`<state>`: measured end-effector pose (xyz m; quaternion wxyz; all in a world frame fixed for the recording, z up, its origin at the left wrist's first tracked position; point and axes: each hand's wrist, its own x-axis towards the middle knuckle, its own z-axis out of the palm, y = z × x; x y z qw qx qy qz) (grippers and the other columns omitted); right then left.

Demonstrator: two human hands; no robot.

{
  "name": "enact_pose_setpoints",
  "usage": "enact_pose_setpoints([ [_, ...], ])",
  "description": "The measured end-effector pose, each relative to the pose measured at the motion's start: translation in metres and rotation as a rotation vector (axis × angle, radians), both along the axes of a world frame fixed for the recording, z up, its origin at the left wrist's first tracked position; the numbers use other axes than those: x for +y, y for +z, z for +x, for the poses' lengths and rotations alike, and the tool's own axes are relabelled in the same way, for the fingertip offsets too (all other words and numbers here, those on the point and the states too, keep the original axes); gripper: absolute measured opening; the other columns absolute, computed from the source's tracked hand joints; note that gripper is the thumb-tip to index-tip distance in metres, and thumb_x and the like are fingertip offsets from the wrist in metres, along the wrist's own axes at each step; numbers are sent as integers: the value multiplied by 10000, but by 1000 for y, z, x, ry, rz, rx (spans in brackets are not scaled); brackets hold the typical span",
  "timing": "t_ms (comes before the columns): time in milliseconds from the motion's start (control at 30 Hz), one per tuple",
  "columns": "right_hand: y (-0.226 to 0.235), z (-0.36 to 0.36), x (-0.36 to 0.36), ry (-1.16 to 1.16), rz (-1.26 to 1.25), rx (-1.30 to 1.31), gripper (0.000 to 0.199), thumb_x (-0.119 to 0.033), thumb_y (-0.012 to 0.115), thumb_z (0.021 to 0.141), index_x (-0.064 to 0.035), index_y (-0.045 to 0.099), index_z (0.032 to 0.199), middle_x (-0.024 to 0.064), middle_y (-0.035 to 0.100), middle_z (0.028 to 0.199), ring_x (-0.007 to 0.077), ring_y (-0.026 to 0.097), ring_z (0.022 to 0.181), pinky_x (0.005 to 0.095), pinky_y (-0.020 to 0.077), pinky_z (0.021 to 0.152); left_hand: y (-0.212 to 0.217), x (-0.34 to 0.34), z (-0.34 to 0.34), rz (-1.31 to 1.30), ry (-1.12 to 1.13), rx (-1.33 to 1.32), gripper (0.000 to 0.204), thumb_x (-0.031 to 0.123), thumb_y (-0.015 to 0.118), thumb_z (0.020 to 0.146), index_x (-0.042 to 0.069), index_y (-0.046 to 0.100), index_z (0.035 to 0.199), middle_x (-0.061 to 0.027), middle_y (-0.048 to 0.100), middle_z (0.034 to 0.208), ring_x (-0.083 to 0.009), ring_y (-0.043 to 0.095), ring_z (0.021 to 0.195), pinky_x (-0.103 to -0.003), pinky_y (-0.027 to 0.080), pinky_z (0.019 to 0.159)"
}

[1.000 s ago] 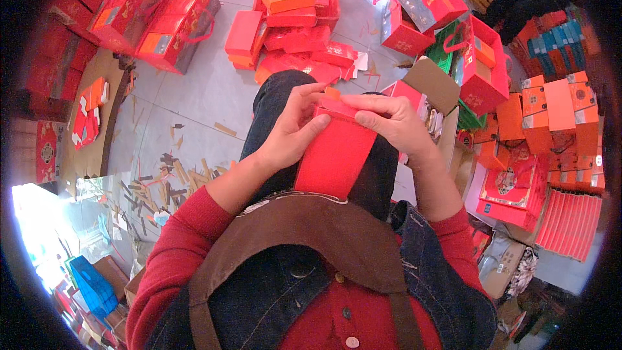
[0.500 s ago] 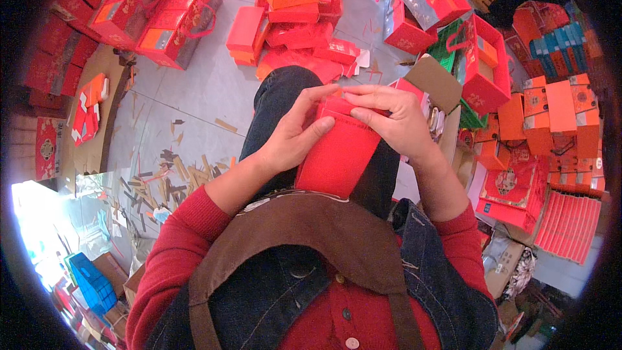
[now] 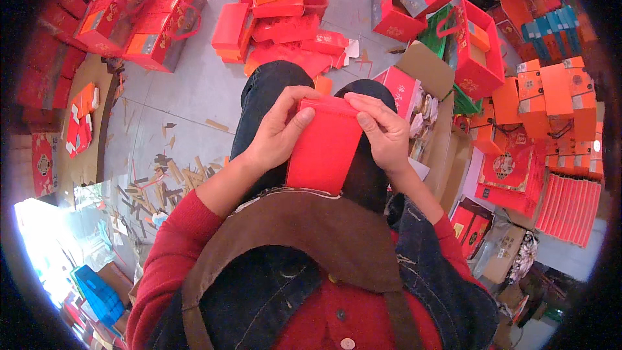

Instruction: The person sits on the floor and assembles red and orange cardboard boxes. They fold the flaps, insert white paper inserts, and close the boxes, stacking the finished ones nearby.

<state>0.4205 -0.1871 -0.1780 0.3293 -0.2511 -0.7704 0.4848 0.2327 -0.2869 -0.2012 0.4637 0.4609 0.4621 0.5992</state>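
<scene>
A red box [image 3: 324, 155] is held over the lap, between the thighs, with its long face turned up and its near end at the brown apron [image 3: 311, 210]. Its far left corner is gripped by the fingers of the left hand [image 3: 278, 128], the thumb being laid on the upper face. The far right corner is gripped by the fingers of the right hand [image 3: 383, 133], which are bent over the far edge. Just beyond the box, a small orange piece [image 3: 322, 84] can be seen between the knees.

On the far side, orange and red boxes [image 3: 275, 10] are heaped on the tiled floor [image 3: 194, 91]. At the far left, a red carrier box [image 3: 162, 29] is filled with smaller boxes. On the left, cardboard scraps [image 3: 152, 185] are strewn over the floor, and red and orange pieces [image 3: 81, 123] are laid on a brown board [image 3: 99, 142]. On the right, an open carton [image 3: 447, 172] is placed near the knee, and orange boxes [image 3: 554, 94] are stacked farther right.
</scene>
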Motion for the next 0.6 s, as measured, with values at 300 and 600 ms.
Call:
enact_pose_setpoints([
  [300,-19,-7,-9,80,-179,99,146,-20,562,862,2,561,1006,135,562,1128,205,532,1050,317,391,930,-14,-2,11,10,127,79,175,58,440,928,24,469,1098,-63,503,1088,-123,477,1020,-272,375,917],
  [600,-9,10,29,209,-62,-240,395,-28,458,822,-10,490,1216,110,521,1239,204,510,1101,318,379,956,-16,5,5,-105,142,62,217,83,554,890,27,459,1076,-60,533,1003,-103,526,933,-255,446,810],
])
